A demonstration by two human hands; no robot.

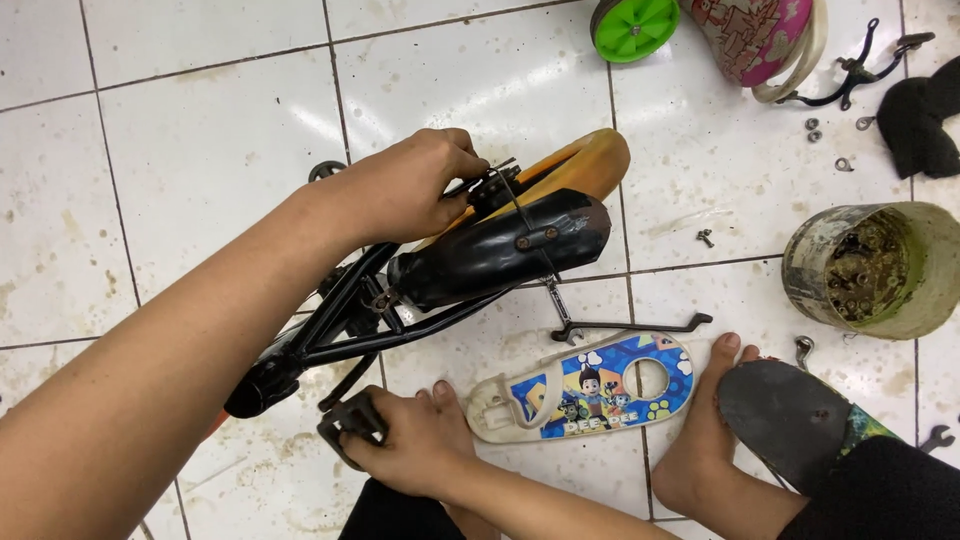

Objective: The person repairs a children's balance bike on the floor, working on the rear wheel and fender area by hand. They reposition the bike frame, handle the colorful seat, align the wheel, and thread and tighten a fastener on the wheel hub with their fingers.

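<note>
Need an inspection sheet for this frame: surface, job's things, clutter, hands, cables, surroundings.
Surface: white tiled floor, stained and smeared with grime.
Job's things: small black bike frame lying on the floor, black mudguard and orange part at its far end, pedal at the near end.
Clutter: printed plastic chain cover, spanner, thin black rod, loose nuts and washers, bolt, dirty tin of small parts, green wheel.
Hands: left hand grips a bracket above the mudguard; right hand is shut on the pedal.
Cables: nothing seen.
Surroundings: the person's bare foot on the tiles, black cloth at the right edge.
</note>
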